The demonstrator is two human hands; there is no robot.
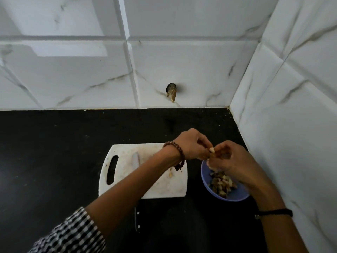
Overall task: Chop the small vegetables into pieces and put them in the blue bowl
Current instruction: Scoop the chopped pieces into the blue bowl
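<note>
A blue bowl (237, 196) stands on the black counter right of the white cutting board (127, 157) and holds several brownish chopped pieces (222, 183). My left hand (191, 144) and my right hand (231, 159) meet just above the bowl's far rim, fingers curled together around a small pale vegetable piece (212, 150). A knife lies on the board, its blade (135, 159) showing left of my left forearm and its dark handle (137, 220) sticking out over the board's near edge. A few scraps (170, 174) remain on the board.
White marble-pattern tiled walls rise behind and to the right, forming a corner close to the bowl. A dark hole with a stub (171, 92) sits low in the back wall. Black counter (45, 152) stretches to the left of the board.
</note>
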